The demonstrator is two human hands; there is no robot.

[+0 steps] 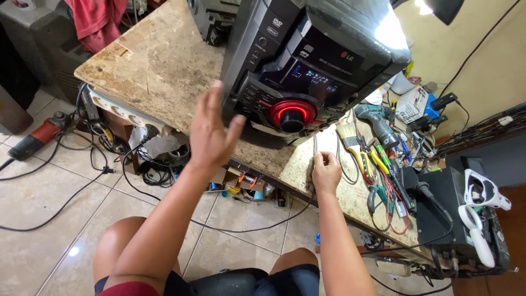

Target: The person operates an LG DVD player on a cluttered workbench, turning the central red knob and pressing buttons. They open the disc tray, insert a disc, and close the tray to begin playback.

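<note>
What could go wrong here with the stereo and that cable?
The black stereo unit stands near the worktable's front edge; a push from the open left hand might tip it. The right hand pinches a thin black cable running up toward the unit; tugging could strain it or snag nearby tools.

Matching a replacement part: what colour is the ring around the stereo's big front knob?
Glowing red ring around a black knob, best seen in the head view.

Repair workshop: worn workbench, scattered screwdrivers, drill, angle grinder.
</note>
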